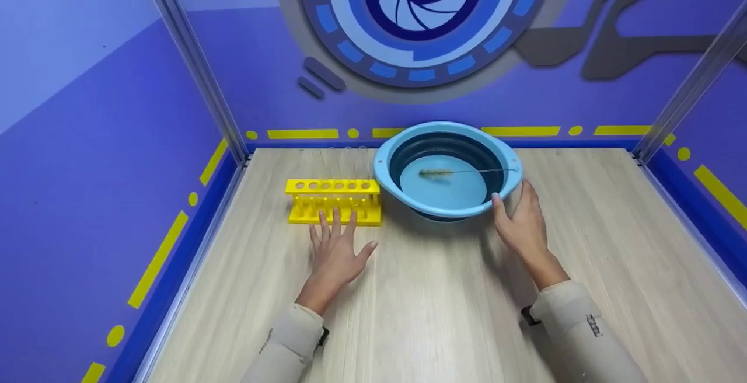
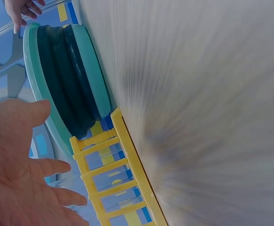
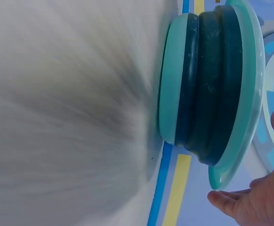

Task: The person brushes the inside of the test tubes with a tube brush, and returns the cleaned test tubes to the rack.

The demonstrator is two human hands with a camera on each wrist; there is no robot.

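A light-blue basin (image 1: 446, 212) with a dark folding wall stands at the back of the table. Inside lies a bristle brush (image 1: 436, 173), its thin wire handle leaning over the right rim. My right hand (image 1: 523, 222) is at the basin's right end, thumb and fingers apart, fingertips right at the rim in the right wrist view (image 3: 259, 202). Left of the basin is a yellow test tube rack (image 1: 335, 219). My left hand (image 1: 337, 257) spreads its fingers just in front of the rack, fingertips overlapping its base in the head view.
Several clear glass tubes (image 1: 362, 164) show faintly behind the rack. The wooden table (image 1: 420, 313) is bounded by a printed back wall (image 1: 251, 68) and side walls, with metal posts (image 1: 198, 62) at the corners.
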